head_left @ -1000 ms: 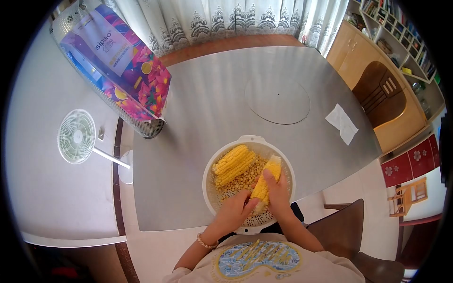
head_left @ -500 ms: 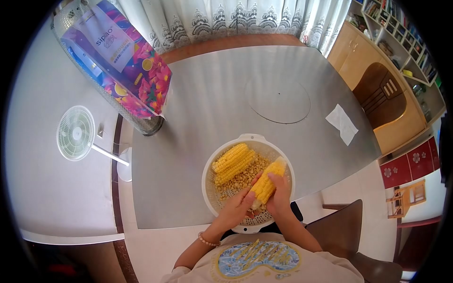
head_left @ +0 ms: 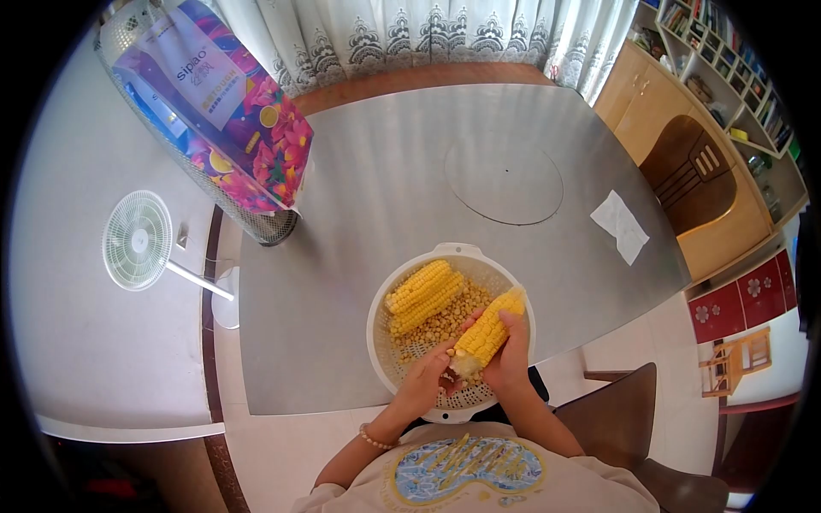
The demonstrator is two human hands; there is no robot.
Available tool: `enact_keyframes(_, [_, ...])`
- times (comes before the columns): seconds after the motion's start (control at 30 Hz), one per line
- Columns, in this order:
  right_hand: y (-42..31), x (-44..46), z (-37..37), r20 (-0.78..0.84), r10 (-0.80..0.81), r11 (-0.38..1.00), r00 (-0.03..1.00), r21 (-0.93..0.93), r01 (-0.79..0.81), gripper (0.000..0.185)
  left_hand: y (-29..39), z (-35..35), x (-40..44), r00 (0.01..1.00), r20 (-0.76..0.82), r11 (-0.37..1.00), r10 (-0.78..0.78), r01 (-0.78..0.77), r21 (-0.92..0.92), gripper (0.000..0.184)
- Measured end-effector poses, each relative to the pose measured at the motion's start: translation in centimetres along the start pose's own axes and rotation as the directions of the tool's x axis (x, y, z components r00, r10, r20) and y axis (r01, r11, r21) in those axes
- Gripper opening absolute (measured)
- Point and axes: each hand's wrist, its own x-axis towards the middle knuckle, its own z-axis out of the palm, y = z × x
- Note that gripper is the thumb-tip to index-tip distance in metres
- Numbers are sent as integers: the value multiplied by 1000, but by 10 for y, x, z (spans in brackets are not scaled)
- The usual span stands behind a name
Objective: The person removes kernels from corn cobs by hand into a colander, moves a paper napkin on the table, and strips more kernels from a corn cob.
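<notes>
A yellow corn cob (head_left: 489, 332) is held slanting over a white colander (head_left: 376, 342), its pale bare end toward me. My right hand (head_left: 511, 355) is closed around the cob, with the thumb on its upper side. At the lower left end of the cob, my left hand (head_left: 421, 383) is closed, its fingers curled against the edge of the cob near a few kernels. What lies inside those fingers is partly hidden. More corn cobs (head_left: 423, 297) lie side by side in the colander, beside loose kernels (head_left: 440, 323).
The colander stands at the front edge of a grey table (head_left: 342, 282). A colourful bag (head_left: 239, 111) in a mesh basket (head_left: 274, 229) is at the back left. A white tissue (head_left: 620, 226) lies on the right. A brown chair (head_left: 607, 419) stands close by my right side.
The held cob has shifted slightly right and up with my right hand. My left thumb has slid off its upper face to the lower end, exposing more of the bare tip.
</notes>
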Motion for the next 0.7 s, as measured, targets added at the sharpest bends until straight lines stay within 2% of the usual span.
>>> enact_keyframes(0.13, [3,2,-6,3,-84,993,996,-79,84,21,11,4,0,1000,-2,996,-4,4,94,40])
enact_keyframes(0.17, [4,3,-10,33,-82,981,996,-174,87,24,12,2,1,998,-10,930,63,-55,363,40])
enact_keyframes(0.2, [4,4,-11,63,-78,960,995,-265,92,28,13,1,1,992,0,789,129,-103,605,40])
enact_keyframes(0.33, [1,2,-9,19,-22,986,1000,-164,25,21,22,-6,1,994,50,794,98,-108,598,37])
enact_keyframes(0.4, [0,2,-11,48,42,989,998,-146,-35,21,27,-13,3,987,161,659,28,-139,739,35])
enact_keyframes(0.43, [-1,1,-10,48,43,988,998,-147,-35,21,24,-15,3,987,160,660,28,-139,738,35])
enact_keyframes(0.5, [-4,-2,-5,25,119,993,993,-22,-118,21,13,-20,4,997,66,856,37,-65,513,34])
enact_keyframes(0.53, [-5,-2,-4,25,121,993,992,-22,-120,21,8,-22,5,997,65,856,36,-64,513,34])
enact_keyframes(0.6, [-7,-2,-4,7,88,992,996,-96,-87,22,2,-24,8,968,-19,900,250,-225,374,32])
enact_keyframes(0.63, [-7,-1,-5,6,89,991,996,-97,-88,22,2,-22,8,968,-20,901,249,-224,373,32])
enact_keyframes(0.7, [-6,2,-9,13,14,991,1000,-136,-13,20,4,-17,8,899,-21,757,437,-355,548,38])
